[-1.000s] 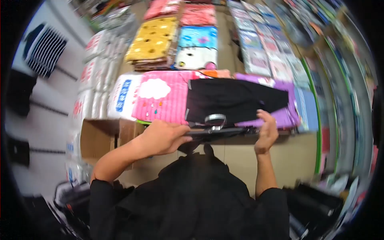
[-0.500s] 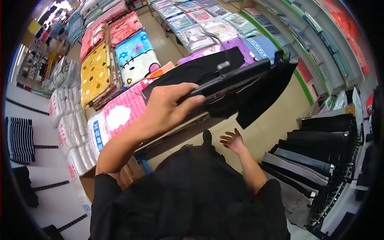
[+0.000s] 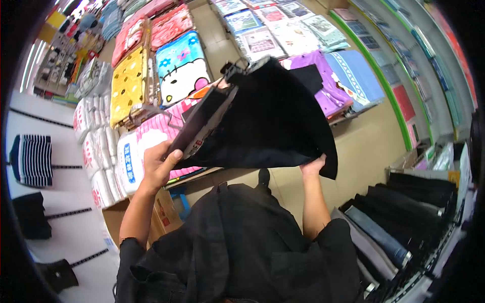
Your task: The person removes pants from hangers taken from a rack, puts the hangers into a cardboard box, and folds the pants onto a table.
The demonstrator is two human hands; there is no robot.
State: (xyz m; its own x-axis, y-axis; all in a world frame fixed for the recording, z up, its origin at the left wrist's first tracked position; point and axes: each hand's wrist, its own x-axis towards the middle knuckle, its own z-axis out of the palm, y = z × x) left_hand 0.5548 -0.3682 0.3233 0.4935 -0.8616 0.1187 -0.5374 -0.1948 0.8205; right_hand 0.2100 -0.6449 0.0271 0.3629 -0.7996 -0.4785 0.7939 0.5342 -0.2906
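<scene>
A black garment [image 3: 268, 116] hangs folded from a clip hanger, raised over the near edge of the display of folded goods. My left hand [image 3: 160, 164] is closed on the hanger end and waistband, thumb on top, beside a label with red letters. At the garment's lower right, my right hand [image 3: 313, 165] grips the black cloth, its fingers partly hidden by it. Beneath lie a pink striped pack [image 3: 156, 129] and a purple folded cloth [image 3: 331, 98]. Another black piece [image 3: 307, 78] rests on the purple cloth.
White plastic-wrapped packs [image 3: 96, 146] are stacked at the left, with an open cardboard box [image 3: 166, 209] near my left forearm. Trousers on hangers [image 3: 384, 232] fill a rack at the lower right. Green-edged shelves [image 3: 376, 76] run along the right.
The hanger has been lifted off the display and swung from pointing right to pointing up and away. My right hand, spread and free half a second ago, has taken hold of the garment.
</scene>
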